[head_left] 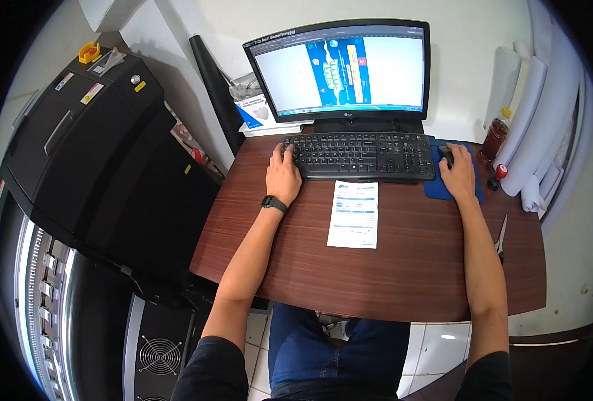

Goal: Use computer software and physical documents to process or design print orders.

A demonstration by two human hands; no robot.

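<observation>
My left hand (283, 175) rests at the left end of a black keyboard (350, 155), its fingers stretched over the keys and holding nothing; a dark watch (274, 203) is on that wrist. Over a black computer mouse (446, 158) on a blue mouse pad (438, 190), my right hand (459, 175) is curled, hiding part of the mouse. Behind the keyboard stands a monitor (397, 73) showing a blue poster-like design on a white page. A printed paper slip (353, 215) lies just in front of the keyboard.
Scissors (501, 239) lie beside my right forearm on the brown desk (403, 281). A bottle of red liquid (493, 139), a red-topped stamp (498, 176) and white paper rolls (534, 113) are at the right. A large black printer (102, 154) stands left, near a blue-and-white box (255, 112).
</observation>
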